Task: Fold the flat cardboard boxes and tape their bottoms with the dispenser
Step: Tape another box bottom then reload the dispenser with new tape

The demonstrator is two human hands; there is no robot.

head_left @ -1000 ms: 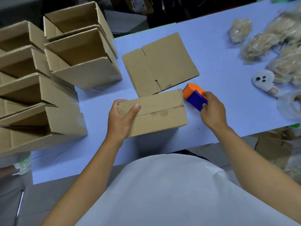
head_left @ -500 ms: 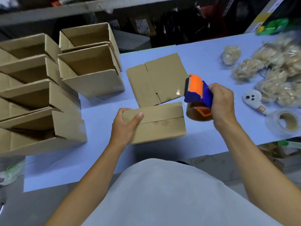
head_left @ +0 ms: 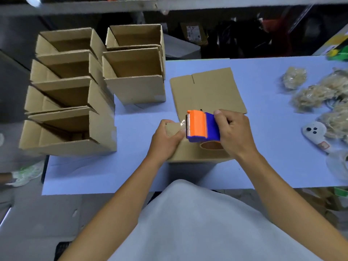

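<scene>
A folded brown cardboard box (head_left: 190, 153) lies bottom-up on the blue table (head_left: 94, 176) right in front of me. My left hand (head_left: 165, 140) grips its left end, thumb on top. My right hand (head_left: 233, 132) holds an orange and blue tape dispenser (head_left: 201, 127) over the box, its blade end at the box's left edge beside my left thumb, where a bit of clear tape shows. A flat unfolded cardboard box (head_left: 207, 91) lies just behind.
Several folded open boxes (head_left: 71, 117) are stacked on the left, two more (head_left: 135, 80) behind them. At the right lie clumps of pale stuffing in plastic (head_left: 312, 95), a small white ghost-shaped thing (head_left: 314, 132) and a clear tape roll (head_left: 339, 162).
My right hand lifted the dispenser from the table at the box's right end and carried it left over the box to its left edge. My left hand kept its grip.
</scene>
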